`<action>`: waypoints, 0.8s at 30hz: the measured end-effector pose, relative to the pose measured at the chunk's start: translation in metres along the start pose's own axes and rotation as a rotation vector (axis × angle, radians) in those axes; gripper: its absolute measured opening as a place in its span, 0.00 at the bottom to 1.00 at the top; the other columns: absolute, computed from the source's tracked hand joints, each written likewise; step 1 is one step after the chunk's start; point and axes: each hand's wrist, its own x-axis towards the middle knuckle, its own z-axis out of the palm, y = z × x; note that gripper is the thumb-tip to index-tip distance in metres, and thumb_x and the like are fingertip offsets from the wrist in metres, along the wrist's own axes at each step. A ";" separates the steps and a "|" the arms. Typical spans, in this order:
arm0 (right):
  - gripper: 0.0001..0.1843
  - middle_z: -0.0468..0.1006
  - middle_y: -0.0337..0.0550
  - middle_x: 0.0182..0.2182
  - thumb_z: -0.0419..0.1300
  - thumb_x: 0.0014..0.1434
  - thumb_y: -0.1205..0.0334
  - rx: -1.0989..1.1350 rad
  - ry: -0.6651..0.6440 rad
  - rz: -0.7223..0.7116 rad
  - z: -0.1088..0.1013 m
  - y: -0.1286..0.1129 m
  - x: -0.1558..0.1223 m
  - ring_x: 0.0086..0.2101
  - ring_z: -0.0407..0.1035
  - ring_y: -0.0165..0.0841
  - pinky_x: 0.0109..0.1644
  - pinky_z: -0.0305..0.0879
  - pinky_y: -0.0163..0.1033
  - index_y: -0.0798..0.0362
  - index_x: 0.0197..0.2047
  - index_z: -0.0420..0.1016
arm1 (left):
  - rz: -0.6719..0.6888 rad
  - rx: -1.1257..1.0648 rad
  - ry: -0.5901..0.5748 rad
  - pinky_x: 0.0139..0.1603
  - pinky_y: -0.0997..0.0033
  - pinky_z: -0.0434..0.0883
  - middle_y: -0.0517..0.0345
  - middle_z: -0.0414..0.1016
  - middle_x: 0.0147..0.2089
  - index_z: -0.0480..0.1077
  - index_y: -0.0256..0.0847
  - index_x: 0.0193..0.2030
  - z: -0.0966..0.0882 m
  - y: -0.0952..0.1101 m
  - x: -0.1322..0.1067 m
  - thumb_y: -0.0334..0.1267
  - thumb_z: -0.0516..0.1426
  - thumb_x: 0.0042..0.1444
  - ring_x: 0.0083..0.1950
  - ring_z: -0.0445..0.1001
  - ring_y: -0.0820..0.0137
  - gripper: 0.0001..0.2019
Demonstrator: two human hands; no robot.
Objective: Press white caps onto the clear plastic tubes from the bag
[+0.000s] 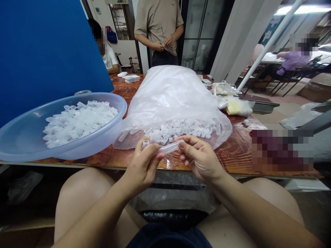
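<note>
Between my two hands is a clear plastic tube [169, 148], lying nearly level above the table's front edge. My left hand [144, 163] is closed around its left end, and a small white threaded piece [146, 142] shows by the fingers; whether it is held or lies behind them I cannot tell. Thumb and fingers of my right hand [201, 156] pinch the tube's right end. Just beyond the hands, many small white plastic caps [178, 129] spill at the mouth of a large translucent plastic bag [173, 89].
At the left a blue plastic basin [20, 137] holds a heap of white plastic pieces [80, 120]. A blue panel [49, 48] rises behind it. Small bags [236, 105] lie on the wooden table [232, 151] at right. A person [160, 31] stands across the table; others sit farther back.
</note>
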 end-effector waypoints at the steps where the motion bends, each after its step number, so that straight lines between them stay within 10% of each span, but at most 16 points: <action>1: 0.17 0.68 0.33 0.21 0.70 0.49 0.52 0.022 -0.006 0.034 0.000 -0.001 0.001 0.19 0.62 0.23 0.18 0.55 0.28 0.54 0.37 0.75 | 0.035 0.026 0.013 0.48 0.65 0.63 0.54 0.70 0.33 0.68 0.42 0.39 0.000 0.000 0.000 0.31 0.52 0.60 0.44 0.62 0.62 0.05; 9: 0.18 0.74 0.39 0.31 0.70 0.50 0.48 0.221 -0.140 -0.039 0.005 -0.007 0.007 0.33 0.71 0.29 0.40 0.71 0.36 0.53 0.33 0.72 | -0.196 -0.385 -0.061 0.38 0.69 0.62 0.58 0.67 0.31 0.69 0.41 0.33 0.009 -0.003 -0.003 0.41 0.54 0.62 0.34 0.62 0.69 0.09; 15: 0.16 0.62 0.31 0.21 0.54 0.65 0.47 0.287 -0.325 0.113 0.002 -0.017 -0.004 0.17 0.53 0.21 0.17 0.48 0.25 0.51 0.38 0.70 | -0.607 -1.087 0.080 0.21 0.78 0.52 0.58 0.65 0.30 0.74 0.38 0.34 0.007 -0.013 0.006 0.43 0.59 0.56 0.22 0.57 0.79 0.10; 21: 0.12 0.58 0.30 0.13 0.53 0.56 0.60 -0.197 -0.468 0.471 0.021 0.054 -0.023 0.14 0.48 0.23 0.17 0.44 0.30 0.56 0.25 0.70 | -0.700 -1.145 0.201 0.19 0.82 0.53 0.56 0.68 0.34 0.75 0.41 0.47 -0.010 -0.017 0.018 0.35 0.60 0.54 0.21 0.56 0.83 0.13; 24: 0.12 0.57 0.32 0.15 0.47 0.56 0.66 -0.603 -0.557 0.411 0.022 0.101 -0.024 0.18 0.53 0.25 0.22 0.52 0.31 0.54 0.25 0.68 | -0.711 -1.145 0.221 0.20 0.84 0.55 0.57 0.70 0.33 0.70 0.48 0.57 -0.013 -0.017 0.020 0.32 0.60 0.54 0.21 0.55 0.83 0.23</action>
